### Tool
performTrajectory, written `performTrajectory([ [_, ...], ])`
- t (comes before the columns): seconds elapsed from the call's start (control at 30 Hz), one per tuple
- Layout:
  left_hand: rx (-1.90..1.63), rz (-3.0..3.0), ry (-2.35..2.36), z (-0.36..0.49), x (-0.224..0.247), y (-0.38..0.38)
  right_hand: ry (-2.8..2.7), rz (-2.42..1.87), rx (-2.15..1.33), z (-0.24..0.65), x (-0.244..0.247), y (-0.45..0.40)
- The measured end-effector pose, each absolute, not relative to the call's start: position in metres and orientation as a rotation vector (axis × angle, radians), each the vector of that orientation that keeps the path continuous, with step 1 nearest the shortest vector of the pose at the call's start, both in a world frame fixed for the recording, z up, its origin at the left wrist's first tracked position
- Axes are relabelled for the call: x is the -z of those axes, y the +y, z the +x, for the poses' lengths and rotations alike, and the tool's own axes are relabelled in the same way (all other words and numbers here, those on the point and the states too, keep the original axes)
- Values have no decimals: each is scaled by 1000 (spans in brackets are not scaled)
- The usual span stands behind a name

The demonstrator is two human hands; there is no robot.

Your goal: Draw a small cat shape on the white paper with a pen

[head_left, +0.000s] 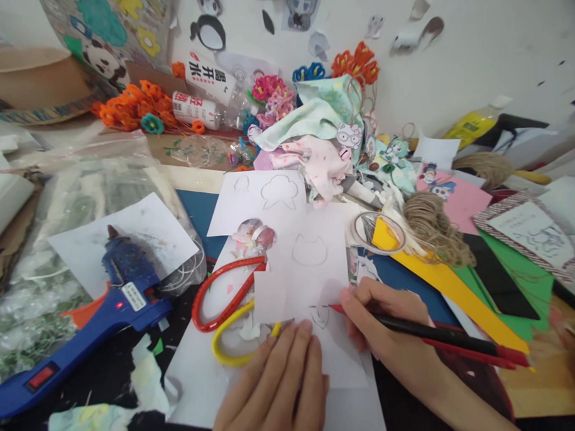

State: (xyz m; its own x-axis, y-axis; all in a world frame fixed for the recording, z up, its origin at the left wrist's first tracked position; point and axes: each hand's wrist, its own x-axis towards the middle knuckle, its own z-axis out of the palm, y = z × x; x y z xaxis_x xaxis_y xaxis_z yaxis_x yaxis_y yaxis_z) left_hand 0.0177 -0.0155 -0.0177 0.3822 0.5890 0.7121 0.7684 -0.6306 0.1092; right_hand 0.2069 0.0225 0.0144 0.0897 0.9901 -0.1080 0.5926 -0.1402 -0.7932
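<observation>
My left hand (279,385) lies flat on a white paper (340,364) with its fingers stretched out. My right hand (390,331) grips a black and red pen (442,334), its red tip touching the paper beside a small pencil drawing (320,315). A cat-head outline (310,250) shows higher on the sheet. Just beyond my left fingertips are red and yellow scissor handles, the red loop (198,300) above the yellow loop (216,344); the blades are hidden under paper. Another drawn sheet (221,208) lies behind.
A blue glue gun (130,296) with a lit red light rests at left on paper. Tape (380,233), twine (434,226), a yellow strip (460,291) and a phone-like black slab (501,277) lie right. Fabric scraps (314,158) and orange flowers (137,107) are piled behind.
</observation>
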Motion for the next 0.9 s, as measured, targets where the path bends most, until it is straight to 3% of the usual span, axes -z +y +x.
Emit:
performTrajectory([
  [0.9, 1021, -2454, -1195, 14, 16, -15, -1490, -1742, -922, 206, -13, 23],
])
